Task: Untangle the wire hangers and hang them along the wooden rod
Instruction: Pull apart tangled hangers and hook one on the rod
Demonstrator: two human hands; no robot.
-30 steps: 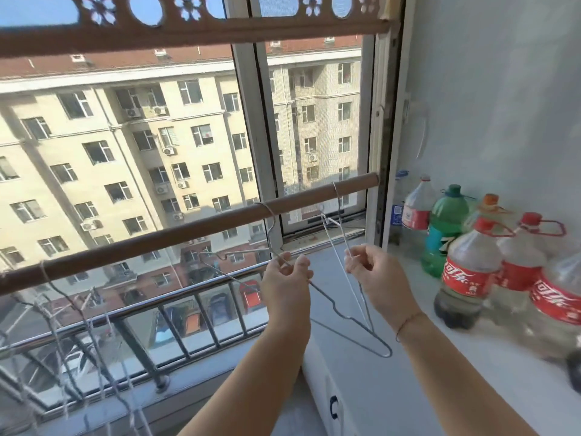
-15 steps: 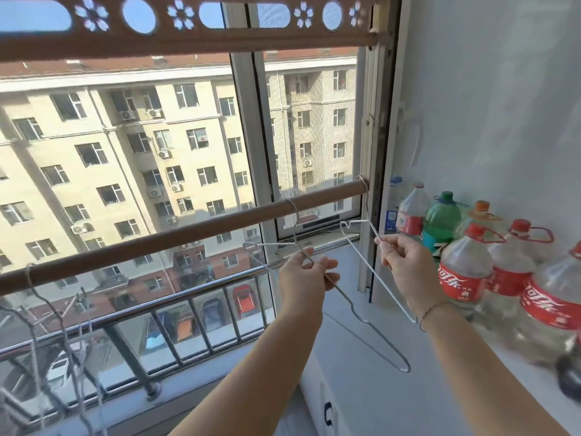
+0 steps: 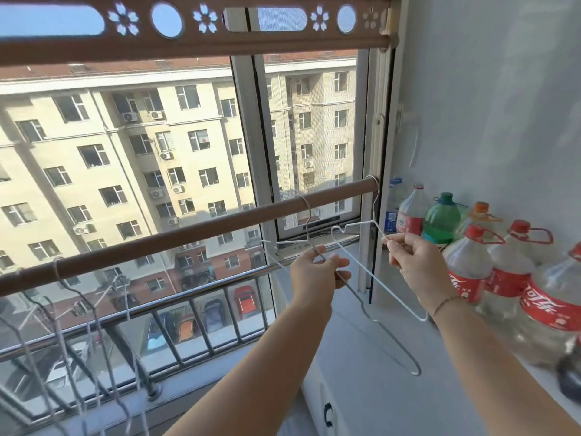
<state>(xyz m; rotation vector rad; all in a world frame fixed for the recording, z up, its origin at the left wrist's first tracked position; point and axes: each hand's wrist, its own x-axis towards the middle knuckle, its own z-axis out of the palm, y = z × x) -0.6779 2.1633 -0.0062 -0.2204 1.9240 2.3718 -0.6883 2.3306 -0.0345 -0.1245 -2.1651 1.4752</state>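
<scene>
Toward the right end of the brown wooden rod [image 3: 188,235] two hangers hook on: the left hand [image 3: 317,273] pinches the grey wire hanger [image 3: 308,231], the right hand [image 3: 412,262] the white wire hanger [image 3: 374,277].

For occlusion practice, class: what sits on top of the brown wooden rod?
Hooks of a white wire hanger, a grey wire hanger and tangled wire hangers; the brown wooden rod hides their tips.

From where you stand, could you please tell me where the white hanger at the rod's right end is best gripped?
Pinch the white hanger on its sloping right shoulder just below the neck, coming from the right, where the right hand pinches it. Its hook sits over the wooden rod, and the grey hanger crowds its left side.
</scene>
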